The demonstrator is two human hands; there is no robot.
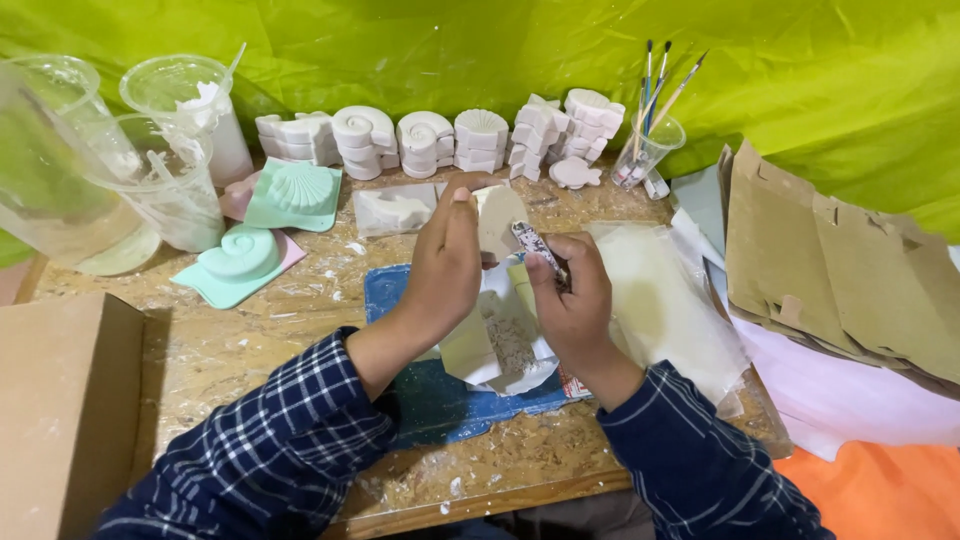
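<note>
My left hand [445, 265] holds a white plaster cast [498, 215] upright above the work board. My right hand [572, 300] grips a small dusty tool [533, 243] whose tip touches the cast's right edge. Under both hands lies a white paper [505, 345] with plaster dust on it, on top of a blue mat [430, 395]. Both my sleeves are dark blue plaid.
Stacks of white shell casts [440, 140] line the back. Green silicone shell moulds [295, 195] [238, 262] lie at the left beside clear plastic cups [170, 185]. A cup of brushes [645, 150], brown paper sheets [850, 270] at the right, a cardboard box [60, 400] at the near left.
</note>
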